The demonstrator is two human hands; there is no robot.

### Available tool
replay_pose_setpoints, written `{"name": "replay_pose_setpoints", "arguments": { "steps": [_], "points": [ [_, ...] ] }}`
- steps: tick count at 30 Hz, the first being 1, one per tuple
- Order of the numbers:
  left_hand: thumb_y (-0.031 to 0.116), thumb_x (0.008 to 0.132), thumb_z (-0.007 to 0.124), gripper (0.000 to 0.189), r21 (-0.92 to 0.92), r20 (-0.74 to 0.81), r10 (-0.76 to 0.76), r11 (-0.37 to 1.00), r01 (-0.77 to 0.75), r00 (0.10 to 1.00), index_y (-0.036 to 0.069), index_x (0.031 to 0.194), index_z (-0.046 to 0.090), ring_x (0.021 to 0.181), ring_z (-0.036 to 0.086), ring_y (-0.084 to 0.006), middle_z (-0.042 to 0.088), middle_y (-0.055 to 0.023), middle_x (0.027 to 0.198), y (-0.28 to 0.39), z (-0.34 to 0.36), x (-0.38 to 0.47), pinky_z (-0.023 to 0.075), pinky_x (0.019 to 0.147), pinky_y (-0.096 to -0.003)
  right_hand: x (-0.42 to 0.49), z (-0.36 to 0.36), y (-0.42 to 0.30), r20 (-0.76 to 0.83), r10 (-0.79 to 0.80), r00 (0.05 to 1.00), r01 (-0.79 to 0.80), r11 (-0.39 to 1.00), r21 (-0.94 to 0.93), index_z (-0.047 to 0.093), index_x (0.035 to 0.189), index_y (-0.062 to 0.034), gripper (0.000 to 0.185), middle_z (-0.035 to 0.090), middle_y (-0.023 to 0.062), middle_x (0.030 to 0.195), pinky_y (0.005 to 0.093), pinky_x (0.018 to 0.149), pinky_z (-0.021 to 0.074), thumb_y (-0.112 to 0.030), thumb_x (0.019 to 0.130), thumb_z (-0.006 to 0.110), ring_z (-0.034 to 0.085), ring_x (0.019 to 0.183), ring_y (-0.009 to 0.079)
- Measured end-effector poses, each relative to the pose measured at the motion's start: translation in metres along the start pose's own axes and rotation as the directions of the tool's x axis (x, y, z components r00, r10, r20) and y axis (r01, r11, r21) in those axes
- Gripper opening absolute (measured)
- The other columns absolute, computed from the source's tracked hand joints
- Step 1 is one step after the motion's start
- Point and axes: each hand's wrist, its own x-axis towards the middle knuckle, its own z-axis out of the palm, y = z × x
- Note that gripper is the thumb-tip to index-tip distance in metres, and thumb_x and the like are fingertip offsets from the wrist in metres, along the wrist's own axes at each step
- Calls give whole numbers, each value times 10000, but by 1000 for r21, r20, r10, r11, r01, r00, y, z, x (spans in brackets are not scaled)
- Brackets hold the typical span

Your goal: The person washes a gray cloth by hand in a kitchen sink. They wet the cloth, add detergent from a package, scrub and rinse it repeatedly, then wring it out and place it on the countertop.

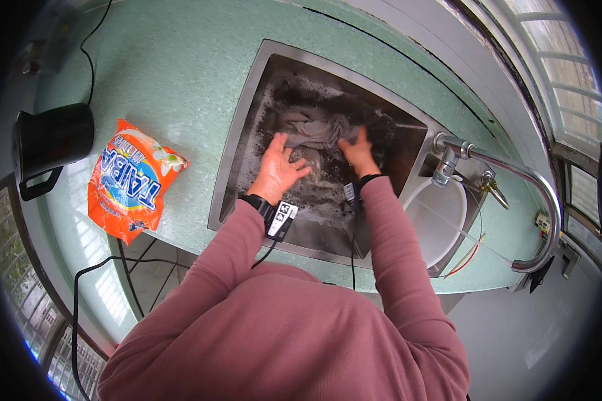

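Note:
A stainless-steel sink (246, 100) in front of me holds dark, sudsy water. In it lies a wet grey cloth (311, 131), bunched up and partly under the water. My left hand (278, 168) is over the left part of the water, fingers spread, holding nothing, its fingertips near the cloth's left end. At the cloth's right end is my right hand (358, 154), thumb and fingers apart; whether its fingers grip the fabric cannot be told. Both wrists wear black bands with small devices and cables.
An orange detergent bag (135, 180) lies on the green counter (195, 65), beside a black electric kettle (55, 138). Right of the sink, a chrome faucet (527, 175) arches outwards, with a thin water stream running toward a white basin (439, 220). A black cable crosses the lower left.

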Motion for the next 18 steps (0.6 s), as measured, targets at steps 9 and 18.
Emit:
{"name": "replay_pose_setpoints", "arguments": {
  "steps": [9, 18],
  "points": [
    [548, 870, 464, 589, -68, 412, 64, 997, -39, 909, 98, 1249, 446, 1092, 483, -268, 509, -81, 1192, -12, 10, -4, 369, 960, -431, -177, -63, -70, 69, -750, 657, 733, 658, 174, 585, 1041, -22, 342, 539, 160, 901, 372, 783, 409, -31, 709, 504, 480, 864, 331],
    [279, 982, 329, 363, 312, -85, 99, 948, -68, 991, 80, 1281, 378, 1092, 482, -192, 479, -90, 1226, -28, 1, -27, 404, 933, -312, -173, -18, -108, -101, -502, 859, 504, 863, -6, 641, 809, -64, 306, 605, 164, 841, 461, 724, 450, -358, 769, 569, 533, 850, 369]
  ]
}}
